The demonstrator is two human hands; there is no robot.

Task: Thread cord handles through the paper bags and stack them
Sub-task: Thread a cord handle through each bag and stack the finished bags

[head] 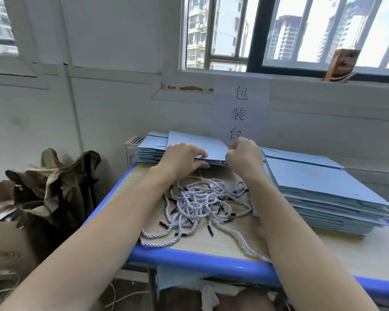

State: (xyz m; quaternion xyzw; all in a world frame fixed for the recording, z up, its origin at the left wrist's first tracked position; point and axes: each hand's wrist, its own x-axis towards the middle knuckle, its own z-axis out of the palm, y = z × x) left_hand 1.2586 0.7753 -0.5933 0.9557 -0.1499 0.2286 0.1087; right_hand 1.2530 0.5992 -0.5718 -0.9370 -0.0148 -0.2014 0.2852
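A flat light-blue paper bag (198,145) lies at the back middle of the table, held slightly raised. My left hand (182,159) grips its near edge, fingers on top and thumb beneath. My right hand (244,157) is curled at the bag's right corner; what it pinches is hidden. A tangle of pale twisted cords with black tips (202,203) lies in the middle of the table. One stack of blue bags (149,151) sits back left, and a taller stack (319,189) sits on the right.
The wooden table has a blue rim (189,257). One cord trails over the front edge. A paper sign (240,108) hangs on the wall behind. Crumpled brown paper and a cardboard box (43,187) stand on the floor to the left.
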